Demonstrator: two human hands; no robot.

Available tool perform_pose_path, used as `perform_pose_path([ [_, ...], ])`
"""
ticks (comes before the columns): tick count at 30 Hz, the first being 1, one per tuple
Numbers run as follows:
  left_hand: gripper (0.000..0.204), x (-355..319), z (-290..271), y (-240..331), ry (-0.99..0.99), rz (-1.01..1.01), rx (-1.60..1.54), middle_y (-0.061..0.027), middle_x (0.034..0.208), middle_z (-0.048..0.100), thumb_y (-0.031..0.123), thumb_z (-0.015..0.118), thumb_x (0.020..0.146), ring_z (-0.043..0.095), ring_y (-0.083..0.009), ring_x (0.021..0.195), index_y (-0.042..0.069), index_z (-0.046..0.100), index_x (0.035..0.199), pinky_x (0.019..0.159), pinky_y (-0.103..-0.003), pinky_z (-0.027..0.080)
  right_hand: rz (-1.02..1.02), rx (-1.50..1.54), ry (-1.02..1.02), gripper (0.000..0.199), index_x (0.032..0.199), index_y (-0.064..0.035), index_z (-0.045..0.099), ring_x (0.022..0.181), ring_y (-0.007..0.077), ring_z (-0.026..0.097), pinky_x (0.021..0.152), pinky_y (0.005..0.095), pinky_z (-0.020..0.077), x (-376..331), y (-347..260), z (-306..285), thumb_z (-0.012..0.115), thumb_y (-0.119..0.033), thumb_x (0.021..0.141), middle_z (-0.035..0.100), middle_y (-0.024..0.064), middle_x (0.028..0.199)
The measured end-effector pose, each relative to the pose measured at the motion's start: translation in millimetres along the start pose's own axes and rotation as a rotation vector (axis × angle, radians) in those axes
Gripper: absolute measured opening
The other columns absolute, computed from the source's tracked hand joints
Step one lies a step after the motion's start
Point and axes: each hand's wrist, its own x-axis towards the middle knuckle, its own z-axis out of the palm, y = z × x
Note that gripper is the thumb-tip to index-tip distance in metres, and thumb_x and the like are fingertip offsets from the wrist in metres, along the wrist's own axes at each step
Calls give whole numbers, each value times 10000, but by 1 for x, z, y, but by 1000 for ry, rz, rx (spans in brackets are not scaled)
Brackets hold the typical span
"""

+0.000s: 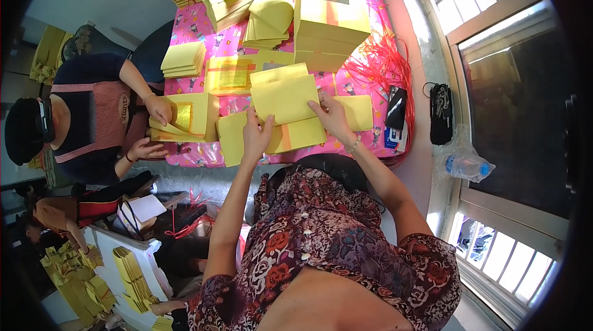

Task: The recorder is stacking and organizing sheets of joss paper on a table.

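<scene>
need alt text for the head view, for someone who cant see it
Both hands, left hand and right hand, hold yellow paper sheets over a pink table piled with yellow paper stacks. A co-worker at the left handles similar sheets; red strings lie to the right.

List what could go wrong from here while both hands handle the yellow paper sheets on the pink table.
1. The left hand and right hand hold a loose fan of square yellow paper sheets; some may slip out of order.
2. The tangle of thin red strings lies just beyond the right hand and might snag a sheet.
3. The tall yellow paper stack stands close behind and could topple if bumped.
</scene>
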Motion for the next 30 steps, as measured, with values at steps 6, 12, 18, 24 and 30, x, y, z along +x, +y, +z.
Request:
perform_pose_path([
  [6, 413, -2, 8, -8, 111, 64, 190, -181, 1013, 672, 173, 637, 914, 675, -251, 924, 12, 459, 1250, 803, -355, 511, 79, 100, 46, 250, 851, -9, 584, 662, 116, 577, 644, 278, 480, -1, -1, 3, 672, -237, 904, 608, 69, 713],
  [12, 498, -5, 12, 2, 188, 16, 134, -174, 989, 665, 204, 655, 904, 670, -288, 880, 33, 414, 1304, 759, -377, 510, 51, -157, 100, 269, 846, -15, 595, 589, 141, 531, 588, 301, 454, -3, -7, 6, 703, -260, 862, 578, 59, 664],
  [18, 573, -3, 12, 2, 184, 31, 191, -174, 897, 660, 238, 648, 903, 664, -369, 804, 65, 342, 1354, 689, -454, 498, 23, -248, 221, 266, 859, -36, 604, 577, 195, 571, 566, 338, 460, -7, -13, 10, 720, -274, 842, 601, 71, 669],
  [24, 589, 1, 13, 1, 181, 8, 233, -184, 922, 653, 230, 649, 899, 655, -384, 821, 71, 329, 1368, 698, -458, 495, 92, -344, 148, 291, 864, -35, 587, 596, 204, 595, 562, 343, 465, -4, -20, 7, 733, -285, 833, 610, 74, 680],
  [30, 561, 2, 17, 1, 201, -9, 268, -195, 994, 605, 218, 647, 899, 625, -389, 884, 54, 340, 1338, 734, -466, 485, 95, -303, 138, 314, 838, -27, 563, 594, 219, 593, 561, 353, 461, 4, -12, 7, 728, -294, 830, 594, 84, 667],
])
